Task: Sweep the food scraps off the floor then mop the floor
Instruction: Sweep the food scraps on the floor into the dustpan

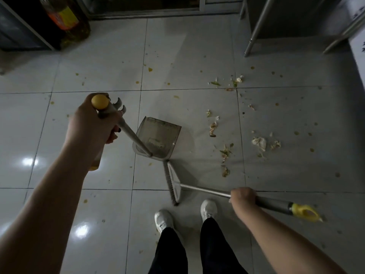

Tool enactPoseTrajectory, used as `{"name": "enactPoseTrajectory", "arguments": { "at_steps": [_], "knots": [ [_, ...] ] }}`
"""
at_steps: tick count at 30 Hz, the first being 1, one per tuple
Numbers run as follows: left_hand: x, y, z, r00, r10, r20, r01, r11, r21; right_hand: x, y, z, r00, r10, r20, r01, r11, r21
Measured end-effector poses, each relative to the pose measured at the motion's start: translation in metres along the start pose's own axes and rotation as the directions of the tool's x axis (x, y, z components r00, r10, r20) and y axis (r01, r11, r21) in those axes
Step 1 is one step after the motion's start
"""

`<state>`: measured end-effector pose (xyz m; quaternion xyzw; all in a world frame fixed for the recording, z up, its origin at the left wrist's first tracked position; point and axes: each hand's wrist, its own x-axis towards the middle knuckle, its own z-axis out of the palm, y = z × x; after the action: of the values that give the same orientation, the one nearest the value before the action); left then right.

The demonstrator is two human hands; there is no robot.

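In the upper left of the frame, a large plastic bottle of yellow oil with an orange label [65, 18] stands on the glossy pale grey tiled floor [193, 52]. Below it, the left hand [92, 123] has its fingers curled tight round the yellow-capped grey handle of a translucent grey plastic dustpan [158, 138], whose pan rests on the floor at frame centre. Just below the pan lies the head of a grey-bristled broom with a metal pole and yellow end [173, 182], near a pair of white sneakers [208, 208] at the bottom centre. The right hand [244, 197] grips the pole in a closed fist. Pale and green food scraps [258, 143] lie scattered across the tiles in the right half, apart from the broom. Metal furniture legs [256, 28] stand in the upper right.
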<state>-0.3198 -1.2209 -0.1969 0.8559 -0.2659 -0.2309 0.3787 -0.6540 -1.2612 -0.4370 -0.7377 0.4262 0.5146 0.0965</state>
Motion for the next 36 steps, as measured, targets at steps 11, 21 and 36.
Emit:
{"name": "enactPoseTrajectory", "arguments": {
  "at_steps": [11, 21, 36],
  "knots": [
    [-0.009, -0.013, -0.015, 0.999, -0.028, 0.015, 0.027, 0.999, 0.043, 0.003, 0.093, -0.015, 0.968, 0.234, -0.093, -0.246, 0.958, -0.148],
    [-0.021, -0.006, -0.019, 0.999, -0.044, -0.012, 0.045, 0.999, 0.025, -0.015, 0.090, 0.004, 0.994, 0.003, -0.105, -0.011, 0.997, -0.075],
    [-0.028, -0.001, 0.004, 1.000, 0.014, 0.001, -0.014, 0.999, 0.037, 0.010, 0.127, -0.009, 0.972, 0.205, -0.119, -0.222, 0.962, -0.156]
  ]
}}
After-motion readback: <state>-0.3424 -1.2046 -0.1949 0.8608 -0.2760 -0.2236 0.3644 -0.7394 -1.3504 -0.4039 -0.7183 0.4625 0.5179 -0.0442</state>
